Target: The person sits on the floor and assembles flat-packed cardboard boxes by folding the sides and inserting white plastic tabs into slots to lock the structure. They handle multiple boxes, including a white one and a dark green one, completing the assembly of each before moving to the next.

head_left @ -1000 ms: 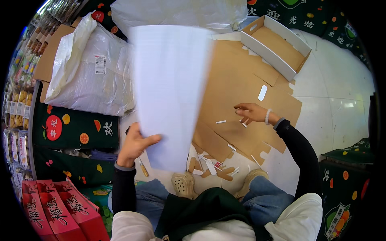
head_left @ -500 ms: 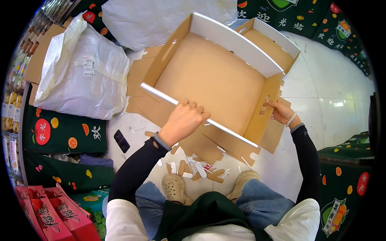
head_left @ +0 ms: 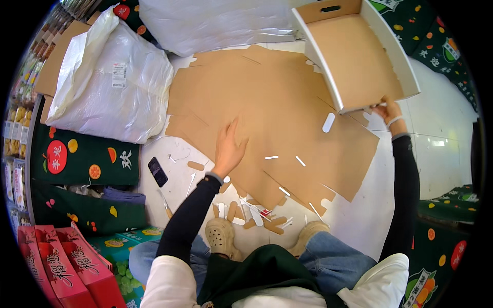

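Observation:
An open cardboard tray box (head_left: 354, 56), brown inside with white side walls, is at the upper right. My right hand (head_left: 388, 112) grips its near end wall, with the fingertips partly hidden by the wall. My left hand (head_left: 229, 148) is over the flat brown cardboard sheets (head_left: 267, 97), fingers stretched out and holding nothing. These sheets lie overlapping on the floor in front of me, with notched edges. On the upper sheet rest a white rounded cut-out piece (head_left: 328, 122) and two thin white strips.
Cardboard scraps (head_left: 251, 215) lie around my shoes. At the left are a phone (head_left: 157, 172), a knife-like tool (head_left: 167, 208) and a large white plastic-wrapped bundle (head_left: 110, 87). Red boxes (head_left: 67, 262) stand at the lower left; another wrapped bundle (head_left: 215, 23) is at the back.
The tray box has moved away to the upper right, uncovering the sheets. My left hand has let go of its white edge; my right hand has moved along with it. The second box is no longer visible.

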Demonstrator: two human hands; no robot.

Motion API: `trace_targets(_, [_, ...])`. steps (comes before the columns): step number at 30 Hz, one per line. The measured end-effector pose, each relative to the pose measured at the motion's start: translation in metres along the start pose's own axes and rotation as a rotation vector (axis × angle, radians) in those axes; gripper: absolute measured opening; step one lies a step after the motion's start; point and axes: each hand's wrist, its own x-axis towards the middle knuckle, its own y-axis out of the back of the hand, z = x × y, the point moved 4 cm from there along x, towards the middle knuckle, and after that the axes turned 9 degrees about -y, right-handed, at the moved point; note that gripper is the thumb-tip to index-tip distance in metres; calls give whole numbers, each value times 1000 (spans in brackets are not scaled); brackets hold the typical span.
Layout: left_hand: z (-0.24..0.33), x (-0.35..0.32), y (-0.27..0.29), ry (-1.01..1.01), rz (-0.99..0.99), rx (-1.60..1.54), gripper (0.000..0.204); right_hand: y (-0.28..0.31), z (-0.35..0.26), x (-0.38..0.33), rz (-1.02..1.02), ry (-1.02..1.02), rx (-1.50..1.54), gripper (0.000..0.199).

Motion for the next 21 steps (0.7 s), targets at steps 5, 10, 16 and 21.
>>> trace_targets(5, [-143, -150, -65, 588, -35, -172, 73, -32, -27, 48, 26, 81, 147, 53])
trace_targets(10, [-137, -176, -115, 1129, -77, -807, 46, -42, 32, 56, 107, 208, -379, 63])
trace_targets(16, [-132, -165, -135, 1288, 252, -794, 17, -59, 179, -5, -225, 380, -1609, 69])
trace_targets(21, [-123, -146, -127, 1270, 110, -75, 55, -6, 194, -16, -142, 69, -1721, 73])
